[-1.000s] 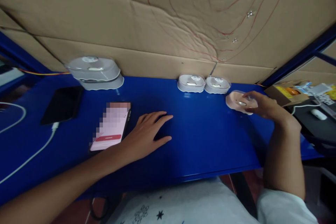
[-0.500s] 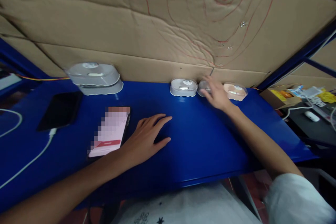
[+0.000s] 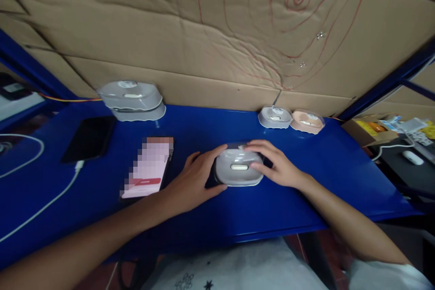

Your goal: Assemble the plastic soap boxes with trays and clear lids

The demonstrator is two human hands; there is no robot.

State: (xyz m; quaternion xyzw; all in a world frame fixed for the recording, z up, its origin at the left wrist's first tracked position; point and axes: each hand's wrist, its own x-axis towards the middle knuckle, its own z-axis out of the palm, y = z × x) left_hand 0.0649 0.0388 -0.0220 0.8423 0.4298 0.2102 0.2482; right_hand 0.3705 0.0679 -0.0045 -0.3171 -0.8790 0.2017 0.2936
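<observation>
A grey lidded plastic case with a small metal latch on its front sits on the blue table right before me. My left hand presses against its left side, fingers curled round the edge. My right hand holds its right side, fingers over the top edge. At the back against the cardboard wall stand another grey case and a pink case, side by side.
A phone with a lit pink screen lies left of my left hand. Further left lie a dark phone and a white cable. Two stacked grey cases stand at the back left. A cluttered desk adjoins on the right.
My right hand set the pink case down at the back, then brought a grey case from the back row to the table's middle. My left hand moved onto its left side.
</observation>
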